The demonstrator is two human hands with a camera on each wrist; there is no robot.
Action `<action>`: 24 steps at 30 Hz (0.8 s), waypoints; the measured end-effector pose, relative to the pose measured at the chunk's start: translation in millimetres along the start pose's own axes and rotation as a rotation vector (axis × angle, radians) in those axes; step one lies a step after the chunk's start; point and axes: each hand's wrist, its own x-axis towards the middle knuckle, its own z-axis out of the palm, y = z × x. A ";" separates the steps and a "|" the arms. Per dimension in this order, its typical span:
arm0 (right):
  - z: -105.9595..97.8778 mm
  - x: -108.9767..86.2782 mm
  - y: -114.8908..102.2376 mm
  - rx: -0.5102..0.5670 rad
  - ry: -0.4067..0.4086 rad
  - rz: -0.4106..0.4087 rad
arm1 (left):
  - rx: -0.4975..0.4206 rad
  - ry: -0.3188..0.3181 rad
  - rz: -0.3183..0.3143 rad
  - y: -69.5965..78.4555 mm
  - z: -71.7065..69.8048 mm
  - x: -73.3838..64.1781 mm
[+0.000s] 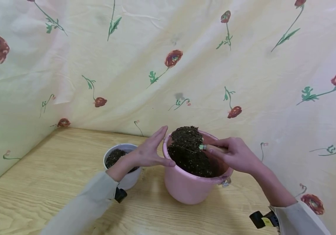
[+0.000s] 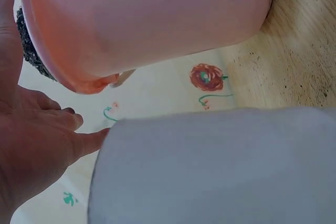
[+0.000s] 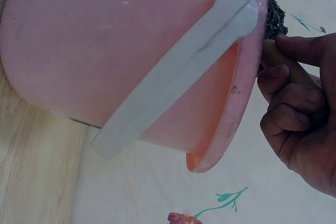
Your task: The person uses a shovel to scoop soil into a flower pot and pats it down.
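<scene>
My right hand [image 1: 240, 155] grips the wooden handle [image 1: 219, 149] of a small garden tool, likely a trowel, over the pink bucket [image 1: 185, 192]. Its blade is hidden under a heap of dark soil [image 1: 187, 135] that rises above the rim, with more soil in the bucket below. In the right wrist view, curled fingers [image 3: 286, 116] wrap the tool's handle [image 3: 291, 66] just outside the rim. At the bucket's left side is my left hand [image 1: 147, 151], fingers extended and spread, thumb at the rim, holding nothing. Under my left forearm stands a white pot [image 1: 129, 182] partly filled with soil [image 1: 115, 158].
The bucket's pale carrying handle [image 3: 178, 72] hangs down its side. Soil crumbs [image 2: 299, 77] dot the wooden tabletop [image 1: 24, 195] near the containers. A flower-patterned cloth [image 1: 132, 81] hangs close behind the bucket and along the sides.
</scene>
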 end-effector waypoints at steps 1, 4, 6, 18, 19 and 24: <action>0.1 1.1 -1.2 0.006 -0.001 -0.009 | 0.005 0.001 -0.005 -0.2 -1.0 -1.1; 1.0 4.7 -3.9 0.015 -0.005 -0.025 | 0.019 0.000 -0.022 -1.3 -4.2 -4.3; 1.8 7.1 -5.4 0.021 -0.005 -0.032 | 0.025 -0.002 -0.022 -2.3 -6.8 -6.4; 8.6 24.9 -10.7 0.023 -0.013 -0.081 | 0.024 0.023 -0.030 -13.5 -22.4 -16.1; 9.3 26.3 -11.2 0.022 -0.015 -0.080 | 0.025 0.025 -0.032 -14.8 -23.3 -16.5; 13.2 32.4 -15.5 0.011 -0.007 -0.086 | 0.046 0.033 -0.039 -19.3 -26.8 -18.1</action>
